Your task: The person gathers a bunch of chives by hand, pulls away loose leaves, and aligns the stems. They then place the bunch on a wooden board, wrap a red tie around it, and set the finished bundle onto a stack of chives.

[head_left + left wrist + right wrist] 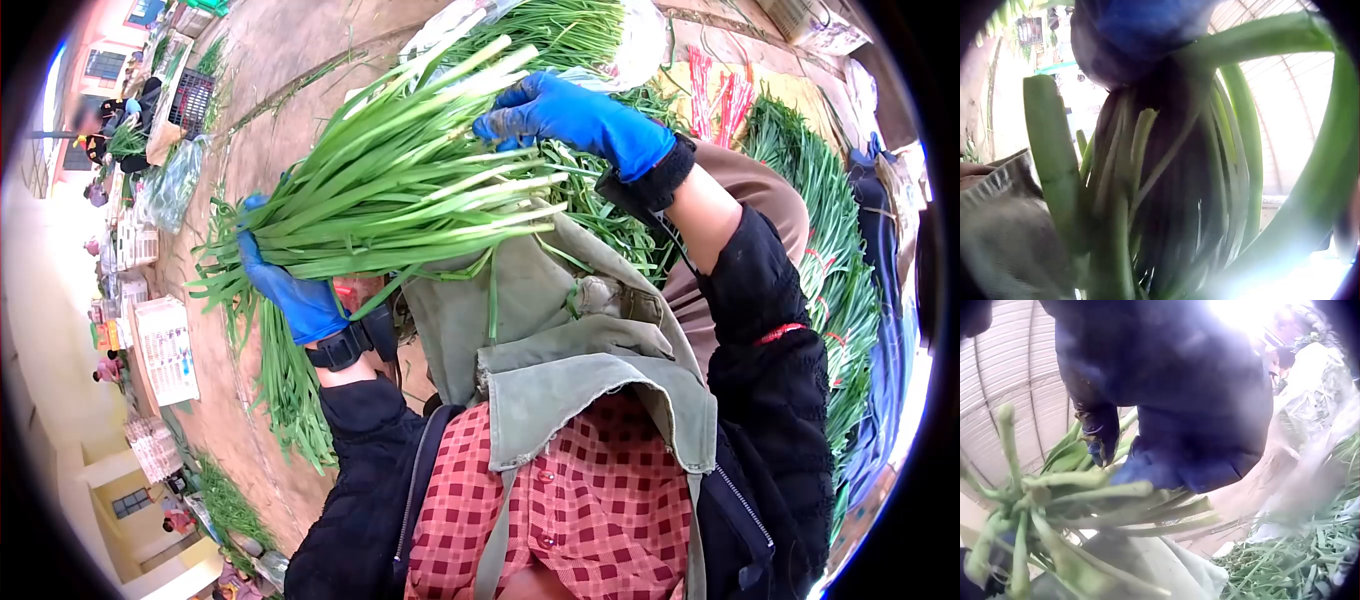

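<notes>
A large bunch of garlic chives (400,200), long flat green leaves with pale cut ends, is held up in front of the apron. My blue-gloved left hand (300,298) grips it low on the left, with part of the fingers hidden behind leaves. At the pale ends on the other side, my blue-gloved right hand (590,118) pinches in among the stems with thumb and fingertips. The right wrist view has the soiled thumb and curled fingers (1197,450) close against the stems (1116,494). In the left wrist view, leaves (1054,156) hang below the glove.
More greens (560,30) lie on white plastic at the top. Red ties (702,95) rest on a yellow sheet near tied bundles (830,280) along the right. Loose leaves (290,390) hang or lie below the left hand. Crates (188,100) and stalls stand far left.
</notes>
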Tool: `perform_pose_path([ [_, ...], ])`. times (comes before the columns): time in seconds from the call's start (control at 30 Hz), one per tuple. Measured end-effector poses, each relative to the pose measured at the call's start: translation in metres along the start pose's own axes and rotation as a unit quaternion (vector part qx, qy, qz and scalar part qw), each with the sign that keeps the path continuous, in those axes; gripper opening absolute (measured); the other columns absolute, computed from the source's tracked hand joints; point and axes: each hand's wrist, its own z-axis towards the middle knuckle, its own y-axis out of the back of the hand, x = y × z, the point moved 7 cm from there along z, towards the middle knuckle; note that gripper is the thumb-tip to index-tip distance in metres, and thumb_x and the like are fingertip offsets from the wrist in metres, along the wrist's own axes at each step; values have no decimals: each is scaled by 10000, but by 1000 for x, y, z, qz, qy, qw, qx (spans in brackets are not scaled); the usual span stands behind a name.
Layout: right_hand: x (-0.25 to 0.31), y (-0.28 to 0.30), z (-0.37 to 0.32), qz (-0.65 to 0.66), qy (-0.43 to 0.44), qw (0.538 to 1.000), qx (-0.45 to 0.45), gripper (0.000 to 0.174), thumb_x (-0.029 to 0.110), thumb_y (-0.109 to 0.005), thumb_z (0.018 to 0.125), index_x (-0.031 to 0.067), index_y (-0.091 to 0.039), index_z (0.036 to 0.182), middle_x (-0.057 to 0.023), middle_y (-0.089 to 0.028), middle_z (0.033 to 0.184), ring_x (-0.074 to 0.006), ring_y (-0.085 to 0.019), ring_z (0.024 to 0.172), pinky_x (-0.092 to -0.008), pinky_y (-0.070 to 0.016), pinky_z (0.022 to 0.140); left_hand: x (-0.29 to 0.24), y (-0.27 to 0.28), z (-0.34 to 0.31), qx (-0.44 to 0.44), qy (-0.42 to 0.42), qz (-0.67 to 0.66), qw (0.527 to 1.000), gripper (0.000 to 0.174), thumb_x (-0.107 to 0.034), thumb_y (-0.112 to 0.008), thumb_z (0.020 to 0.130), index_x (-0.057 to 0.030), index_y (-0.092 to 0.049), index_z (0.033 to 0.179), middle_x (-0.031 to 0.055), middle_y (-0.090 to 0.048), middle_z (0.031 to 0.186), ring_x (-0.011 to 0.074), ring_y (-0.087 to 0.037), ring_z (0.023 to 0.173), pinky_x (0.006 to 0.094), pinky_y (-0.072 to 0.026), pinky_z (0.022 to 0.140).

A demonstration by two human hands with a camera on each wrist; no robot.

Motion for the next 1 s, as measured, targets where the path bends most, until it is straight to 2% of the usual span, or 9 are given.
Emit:
perform_pose_path([
  [0.3,6,-20,6,-25,142,984,-103,296,258,-725,772,26,-670,947,-46,-658,817,-107,-565,744,-290,-473,666,6,-5,13,128,7,-106,986,253,-228,-449,928,-52,-617,998,79,-641,1017,233,-594,968,395,-449,920],
  [0.37,-7,-26,5,101,60,989,-86,282,174,-706,775,17,-648,1002,-37,-657,861,-95,-571,728,-262,-480,622,6,-6,11,111,10,-99,989,241,-220,-453,924,-55,-620,978,78,-642,1014,226,-595,961,392,-452,913],
  [0.43,4,-21,4,-1,134,985,-106,227,144,-704,750,14,-668,933,-42,-660,808,-100,-587,702,-250,-481,613,5,-4,10,99,7,-86,991,243,-224,-453,924,-56,-622,976,82,-640,1021,226,-595,962,389,-455,910],
  [0.53,-30,6,3,-21,-23,975,-218,161,125,-695,732,20,-678,852,-34,-655,731,-102,-584,648,-246,-478,605,1,2,5,86,2,-47,995,251,-228,-443,927,-56,-615,992,82,-636,1025,235,-595,969,398,-449,923],
  [0.63,-63,73,-9,-73,-42,959,-272,249,299,-668,761,50,-677,773,-51,-658,676,-111,-603,625,-278,-483,606,-4,9,-1,30,-2,-8,1000,255,-227,-433,929,-58,-607,1008,81,-634,1020,244,-596,966,411,-450,927],
  [0.7,-62,81,-33,-243,-149,943,-170,366,411,-600,826,86,-668,672,-85,-632,627,-177,-599,591,-336,-479,596,-5,28,8,9,-2,-7,1000,281,-256,-437,937,-67,-621,1033,98,-637,1054,247,-599,965,396,-479,877],
  [0.77,-51,72,-52,-469,-184,852,-143,384,415,-589,839,90,-658,645,-111,-614,620,-263,-593,586,-367,-478,588,-1,36,12,18,11,-24,999,285,-256,-435,938,-63,-616,1043,104,-635,1062,252,-598,969,404,-485,869],
  [0.93,4,43,-56,-380,196,874,-232,291,377,-644,798,93,-650,738,-121,-616,703,-306,-592,631,-399,-473,603,1,34,16,75,-7,-71,995,279,-245,-430,936,-46,-613,1005,113,-637,1044,261,-600,973,412,-475,902],
  [1.0,7,45,-59,-386,9,897,-216,213,312,-662,779,100,-655,803,-109,-629,754,-301,-596,658,-385,-477,617,-1,27,19,89,-4,-110,990,264,-229,-433,929,-42,-613,974,113,-644,1012,264,-600,964,416,-464,929],
])
